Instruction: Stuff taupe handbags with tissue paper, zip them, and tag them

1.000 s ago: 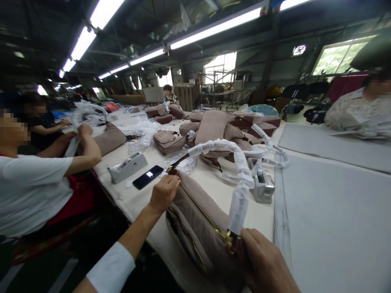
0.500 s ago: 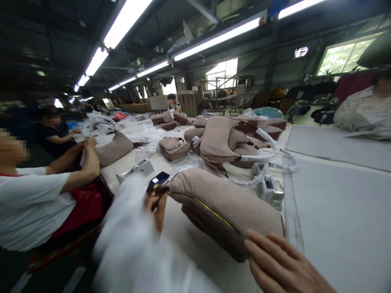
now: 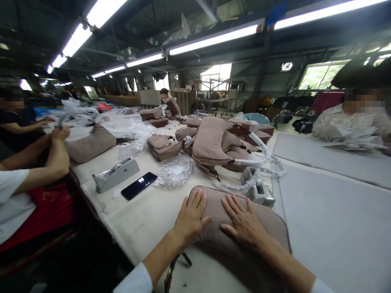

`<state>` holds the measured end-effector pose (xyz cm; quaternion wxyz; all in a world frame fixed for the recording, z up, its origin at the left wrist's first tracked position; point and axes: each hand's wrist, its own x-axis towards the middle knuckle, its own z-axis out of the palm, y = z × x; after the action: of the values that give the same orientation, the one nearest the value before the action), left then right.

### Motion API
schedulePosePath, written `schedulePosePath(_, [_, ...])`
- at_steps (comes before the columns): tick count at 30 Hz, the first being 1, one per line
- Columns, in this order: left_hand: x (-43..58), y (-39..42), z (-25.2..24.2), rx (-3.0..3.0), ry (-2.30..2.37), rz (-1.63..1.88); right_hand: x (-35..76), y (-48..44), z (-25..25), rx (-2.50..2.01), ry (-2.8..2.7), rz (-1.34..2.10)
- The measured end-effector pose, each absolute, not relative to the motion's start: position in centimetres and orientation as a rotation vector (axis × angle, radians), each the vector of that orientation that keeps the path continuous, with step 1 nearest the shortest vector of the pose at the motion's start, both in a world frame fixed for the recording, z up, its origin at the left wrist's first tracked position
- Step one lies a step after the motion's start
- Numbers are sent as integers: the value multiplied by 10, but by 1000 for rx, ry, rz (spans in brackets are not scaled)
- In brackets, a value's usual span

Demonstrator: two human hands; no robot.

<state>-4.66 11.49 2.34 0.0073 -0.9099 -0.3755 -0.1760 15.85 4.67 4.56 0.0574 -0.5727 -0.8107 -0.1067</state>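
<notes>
A taupe handbag [image 3: 269, 219] lies on the table right in front of me. My left hand [image 3: 192, 215] rests flat on the bag's left part, its fingers spread. Flat on the middle of the same bag is my right hand [image 3: 242, 221], fingers apart. The near underside of the bag is in shadow and partly hidden by my right arm. A dark strap [image 3: 171, 270] with gold-coloured metal shows beside my left forearm.
Beyond the bag lie a pile of taupe handbags [image 3: 210, 140], a tape dispenser [image 3: 259, 191] and white-wrapped handles. To the left are a phone [image 3: 139, 186], another tape dispenser [image 3: 119, 173] and a co-worker's arms [image 3: 55, 150]. Grey sheets [image 3: 332, 211] cover the right side.
The bag has turned over and now lies flat, its zip out of sight. My left hand has let go of the bag's end and white wrapping; both palms now press on the bag.
</notes>
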Motion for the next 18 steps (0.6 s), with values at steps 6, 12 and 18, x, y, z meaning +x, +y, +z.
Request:
schedulePosePath(6, [-25, 132, 6, -2825, -1321, -521, 169, 67, 15, -1837, -2363, -352])
schedulePosePath(12, [-27, 134, -2, -2929, -1316, -575, 143, 50, 1, -1752, -2446, -291])
schedulePosePath(18, [-76, 155, -1, -2930, -1297, -895, 179, 21, 38, -1582, -2495, -117])
